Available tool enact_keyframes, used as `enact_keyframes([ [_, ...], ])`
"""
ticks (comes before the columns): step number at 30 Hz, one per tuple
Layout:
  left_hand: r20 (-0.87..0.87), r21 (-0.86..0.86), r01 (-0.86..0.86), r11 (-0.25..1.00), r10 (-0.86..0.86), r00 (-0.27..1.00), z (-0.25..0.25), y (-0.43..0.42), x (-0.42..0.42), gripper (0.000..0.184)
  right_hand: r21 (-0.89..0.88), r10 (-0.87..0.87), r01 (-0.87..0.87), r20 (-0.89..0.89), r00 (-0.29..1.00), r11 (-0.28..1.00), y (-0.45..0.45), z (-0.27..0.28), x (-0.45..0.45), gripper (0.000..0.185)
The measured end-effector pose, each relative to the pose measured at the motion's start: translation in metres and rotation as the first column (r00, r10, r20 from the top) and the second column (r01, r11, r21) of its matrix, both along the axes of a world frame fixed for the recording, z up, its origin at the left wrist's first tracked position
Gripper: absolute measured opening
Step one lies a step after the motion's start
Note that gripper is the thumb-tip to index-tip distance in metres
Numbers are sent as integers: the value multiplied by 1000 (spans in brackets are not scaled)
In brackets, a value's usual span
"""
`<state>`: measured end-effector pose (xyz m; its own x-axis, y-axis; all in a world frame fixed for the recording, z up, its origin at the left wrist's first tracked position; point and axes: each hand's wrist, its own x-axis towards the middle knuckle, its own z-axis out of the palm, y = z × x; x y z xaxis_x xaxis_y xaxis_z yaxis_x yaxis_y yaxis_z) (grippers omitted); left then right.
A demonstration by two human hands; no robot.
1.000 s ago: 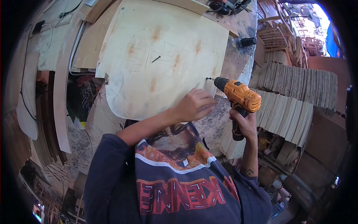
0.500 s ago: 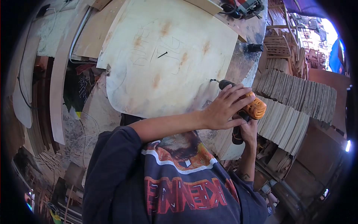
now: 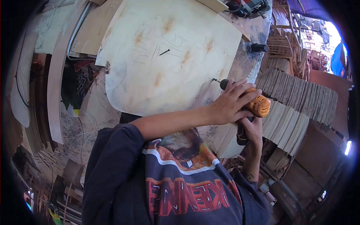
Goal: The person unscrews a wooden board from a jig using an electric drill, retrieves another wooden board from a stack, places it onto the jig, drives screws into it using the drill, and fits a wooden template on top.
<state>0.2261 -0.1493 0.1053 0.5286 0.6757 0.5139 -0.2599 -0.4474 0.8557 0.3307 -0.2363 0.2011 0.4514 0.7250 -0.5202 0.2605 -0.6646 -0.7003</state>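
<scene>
An orange and black cordless drill (image 3: 261,105) points left, its bit against the right part of a pale plywood board (image 3: 146,93). At the bit's tip is a small dark piece (image 3: 215,79), too small to make out clearly. My left hand (image 3: 227,105) lies over the top of the drill with its fingers wrapped round the body. Lower down, my right hand (image 3: 254,131) grips the drill's handle, which partly hides its fingers. A dark screw (image 3: 164,52) lies loose on the board among pencilled letters and brownish stains.
A red power tool (image 3: 255,6) sits at the table's far right, with a small black object (image 3: 258,47) nearer. Stacks of thin wooden pieces (image 3: 296,93) stand to the right. Long curved boards (image 3: 58,86) and a loose cable (image 3: 87,129) are on the left.
The drill's rear has shifted slightly right along with both hands, while its bit stays at about the same spot on the board. The whole view has shifted a little.
</scene>
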Motion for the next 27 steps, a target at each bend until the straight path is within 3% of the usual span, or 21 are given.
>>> enact_keyframes([
  [7,50,-56,8,998,-5,999,1,4,3,66,-67,64,-57,103,993,996,12,10,1,47],
  [27,26,-78,-9,997,11,1000,2,1,4,64,-140,102,-88,99,990,986,15,9,8,44],
])
